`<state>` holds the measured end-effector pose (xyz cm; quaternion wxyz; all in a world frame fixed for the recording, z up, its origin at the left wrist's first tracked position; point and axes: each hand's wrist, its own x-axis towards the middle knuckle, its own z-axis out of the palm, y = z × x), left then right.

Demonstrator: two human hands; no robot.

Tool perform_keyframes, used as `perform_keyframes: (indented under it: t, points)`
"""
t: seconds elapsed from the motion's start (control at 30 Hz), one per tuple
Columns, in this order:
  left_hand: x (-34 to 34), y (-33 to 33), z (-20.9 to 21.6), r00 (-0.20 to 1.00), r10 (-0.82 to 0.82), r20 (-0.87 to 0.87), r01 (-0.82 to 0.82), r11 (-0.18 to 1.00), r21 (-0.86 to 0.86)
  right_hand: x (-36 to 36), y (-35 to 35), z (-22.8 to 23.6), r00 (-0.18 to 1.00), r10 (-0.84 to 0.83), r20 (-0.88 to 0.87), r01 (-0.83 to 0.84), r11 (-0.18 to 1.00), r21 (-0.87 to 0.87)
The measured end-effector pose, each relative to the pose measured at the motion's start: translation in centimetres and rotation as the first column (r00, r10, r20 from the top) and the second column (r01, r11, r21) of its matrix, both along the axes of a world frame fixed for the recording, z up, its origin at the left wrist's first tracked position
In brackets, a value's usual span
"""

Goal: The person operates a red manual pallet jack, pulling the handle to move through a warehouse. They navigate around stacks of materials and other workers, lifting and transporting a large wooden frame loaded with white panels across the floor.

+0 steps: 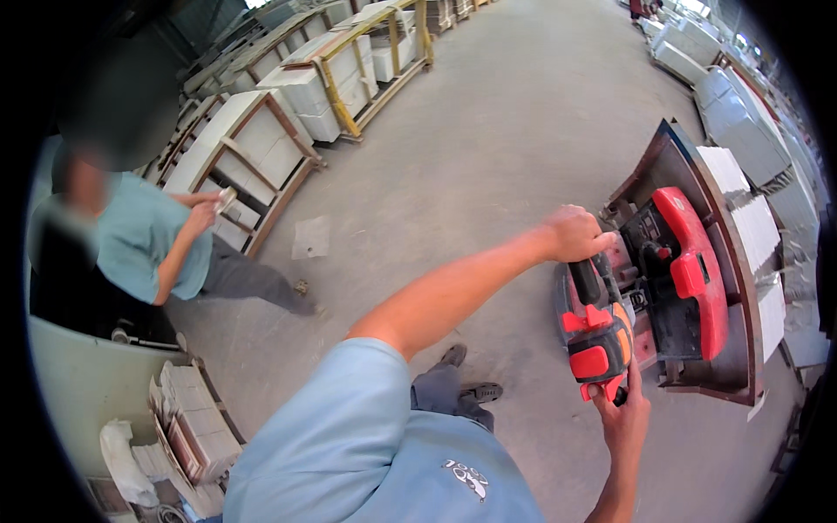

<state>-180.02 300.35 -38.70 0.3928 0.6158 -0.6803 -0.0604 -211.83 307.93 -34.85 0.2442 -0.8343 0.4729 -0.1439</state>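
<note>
My left hand (577, 235) is closed round the upper end of the black bar handle of a red, black and orange power tool (602, 336). My right hand (623, 417) grips the tool's lower end, thumb beside a red tab; its other fingers are partly hidden. Together they hold the tool at my right side. Just beyond it, a larger red-and-black device (693, 270) with a thick red handle sits in an open metal box (748, 322) with rusty edges. The tool's underside is hidden from view, so I cannot tell whether it touches the box.
To the left a co-worker (157, 231) in a light blue shirt holds a small pale object. Crated white slabs (248, 157) line the far left. White blocks (741, 109) stand along the right. A pallet of boxes (196, 418) sits near left; a pale sheet (311, 238) lies on the floor.
</note>
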Motion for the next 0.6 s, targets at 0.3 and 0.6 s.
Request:
perform_keyframes:
  t: [0.3,0.6]
  points:
    - [0.6,-1.1,-1.0,1.0,0.001,0.018,-0.001,0.999,-0.036,0.6,-0.8,-0.3,1.0,0.006,0.026,-0.004,0.998,-0.056]
    - [2.6,-5.3,-0.8,1.0,-0.009,-0.003,0.008,0.981,-0.194,2.1,-6.0,1.8,0.994,0.028,-0.106,-0.036,0.997,-0.069]
